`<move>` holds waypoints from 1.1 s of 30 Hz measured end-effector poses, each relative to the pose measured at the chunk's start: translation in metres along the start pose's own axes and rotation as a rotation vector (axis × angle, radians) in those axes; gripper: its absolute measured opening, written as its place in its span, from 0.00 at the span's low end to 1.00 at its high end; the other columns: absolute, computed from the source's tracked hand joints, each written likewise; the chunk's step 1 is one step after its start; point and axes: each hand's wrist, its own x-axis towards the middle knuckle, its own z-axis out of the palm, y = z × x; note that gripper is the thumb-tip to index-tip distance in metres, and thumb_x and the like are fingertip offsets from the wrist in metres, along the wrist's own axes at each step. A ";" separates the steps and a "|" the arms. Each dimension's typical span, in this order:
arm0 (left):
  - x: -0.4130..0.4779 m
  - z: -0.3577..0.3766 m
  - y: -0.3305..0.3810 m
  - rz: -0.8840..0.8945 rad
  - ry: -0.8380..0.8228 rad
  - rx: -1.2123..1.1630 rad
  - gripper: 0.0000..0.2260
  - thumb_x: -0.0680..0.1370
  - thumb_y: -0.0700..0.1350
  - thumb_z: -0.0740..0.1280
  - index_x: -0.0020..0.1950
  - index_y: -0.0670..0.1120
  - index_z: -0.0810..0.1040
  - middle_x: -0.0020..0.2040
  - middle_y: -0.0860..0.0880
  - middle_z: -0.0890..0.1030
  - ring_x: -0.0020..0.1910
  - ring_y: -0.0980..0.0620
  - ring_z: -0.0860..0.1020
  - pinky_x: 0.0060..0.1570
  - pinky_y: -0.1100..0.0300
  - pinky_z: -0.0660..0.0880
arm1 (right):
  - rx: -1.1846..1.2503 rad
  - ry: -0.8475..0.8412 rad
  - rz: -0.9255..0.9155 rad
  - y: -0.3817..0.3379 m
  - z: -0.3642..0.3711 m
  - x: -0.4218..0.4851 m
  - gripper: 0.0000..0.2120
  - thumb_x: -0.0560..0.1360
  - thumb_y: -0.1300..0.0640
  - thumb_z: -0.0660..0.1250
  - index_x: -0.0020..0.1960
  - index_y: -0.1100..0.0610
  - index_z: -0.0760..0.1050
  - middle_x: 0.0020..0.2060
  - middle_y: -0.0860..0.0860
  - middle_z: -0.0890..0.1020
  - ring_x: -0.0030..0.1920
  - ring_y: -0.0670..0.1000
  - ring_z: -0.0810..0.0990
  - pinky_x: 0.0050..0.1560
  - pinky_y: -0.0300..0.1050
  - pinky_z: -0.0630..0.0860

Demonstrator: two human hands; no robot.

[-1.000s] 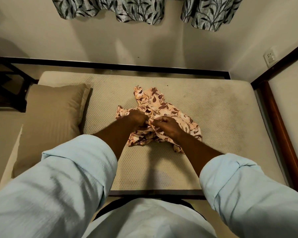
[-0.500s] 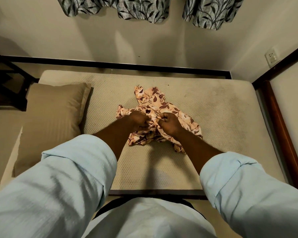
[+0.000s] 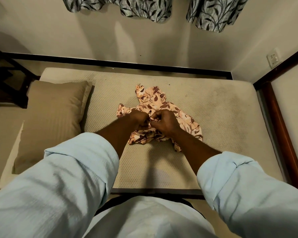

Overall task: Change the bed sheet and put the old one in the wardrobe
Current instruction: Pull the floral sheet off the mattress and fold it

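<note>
Head view, looking down: where's the sheet (image 3: 155, 102) lying?

— Bunched in a heap near the middle of the bare mattress (image 3: 213, 121), peach cloth with dark leaves on it (rather creased). It sits well to the right of the pillow (image 3: 53, 117), not touching it.

— And the hands?

— Both on the heap's near side, knuckle to knuckle. The left hand (image 3: 139, 120) has its fingers (image 3: 144, 126) curled into the cloth, gripping a fold. The right hand (image 3: 166, 121) has its fingers (image 3: 156, 117) curled too, pinching a bit of sheet between thumb and forefinger, right against the left hand.

— Is any of it lifted?

— Cannot tell. Most of the heap rests on the mattress, and the part between the hands is hidden by them.

— What else is about?

— Pale blue sleeves (image 3: 79, 160) rolled back from the forearms, a dark bed frame (image 3: 136, 63) running along the far wall, leaf-print curtains (image 3: 144, 6) hanging above it, and a socket (image 3: 273, 58) on the right-hand wall.
</note>
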 end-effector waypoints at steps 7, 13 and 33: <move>0.001 -0.009 -0.012 0.016 -0.061 0.056 0.09 0.79 0.45 0.70 0.49 0.39 0.81 0.46 0.41 0.84 0.43 0.45 0.83 0.50 0.50 0.83 | 0.073 -0.314 0.011 0.004 -0.004 0.000 0.06 0.72 0.62 0.76 0.48 0.57 0.86 0.42 0.51 0.88 0.42 0.50 0.87 0.46 0.41 0.83; 0.003 -0.018 -0.016 0.089 -0.065 0.174 0.07 0.77 0.38 0.73 0.52 0.37 0.79 0.49 0.40 0.82 0.44 0.45 0.83 0.47 0.48 0.83 | 0.113 -0.093 0.149 0.011 -0.001 0.003 0.09 0.77 0.57 0.67 0.45 0.61 0.84 0.38 0.56 0.86 0.39 0.54 0.85 0.47 0.53 0.83; -0.031 -0.077 -0.055 -0.267 -0.627 0.475 0.18 0.80 0.32 0.62 0.62 0.52 0.78 0.48 0.46 0.82 0.41 0.51 0.78 0.45 0.57 0.72 | -0.990 -0.765 -0.239 -0.010 0.015 0.009 0.28 0.76 0.32 0.65 0.70 0.46 0.75 0.69 0.53 0.75 0.71 0.58 0.70 0.70 0.56 0.66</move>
